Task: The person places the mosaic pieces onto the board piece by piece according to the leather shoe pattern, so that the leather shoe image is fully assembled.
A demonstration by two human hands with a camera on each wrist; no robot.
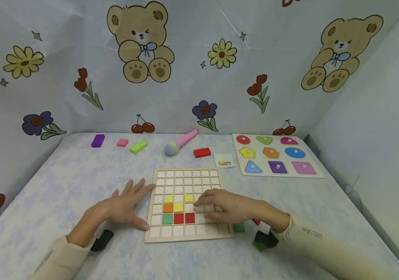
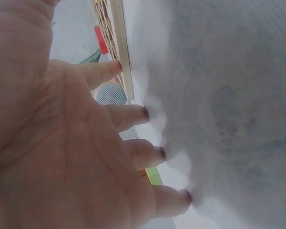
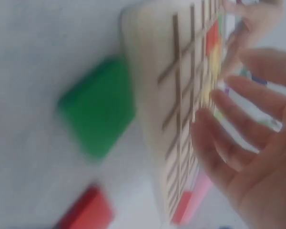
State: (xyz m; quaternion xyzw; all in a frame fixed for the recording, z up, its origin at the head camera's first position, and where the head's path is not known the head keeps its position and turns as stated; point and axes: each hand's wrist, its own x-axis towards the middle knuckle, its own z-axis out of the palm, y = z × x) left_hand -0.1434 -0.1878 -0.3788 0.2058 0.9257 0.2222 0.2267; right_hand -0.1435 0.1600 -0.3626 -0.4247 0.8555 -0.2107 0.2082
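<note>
A: Starting at the fingers, what are we seeing?

B: We are seeing the left hand [image 1: 124,208] lying flat with its fingers [image 2: 133,114] spread, fingertips pressing the table [image 1: 63,182], the forefinger touching the left edge of the wooden grid board [image 1: 187,202]. We are judging that it is steadying the board so it does not slide.

A: And the right hand [image 1: 229,206]?

B: Its fingers [image 3: 233,102] are hovering loosely apart over the board's right half, pinching nothing we can make out. The fingertips are sitting just beside the yellow piece [image 1: 189,198] in the grid.

A: What is filling the board?

B: We are counting 7 coloured pieces in its middle: 3 yellow, 1 orange, 1 green, 2 red. A loose green block [image 3: 97,107] and a red block [image 3: 86,212] are lying on the table just off the board's right edge, near the right wrist.

A: Farther out?

B: A toy microphone [image 1: 180,142] and a shape puzzle [image 1: 274,155] are resting well apart, near the wall.
</note>
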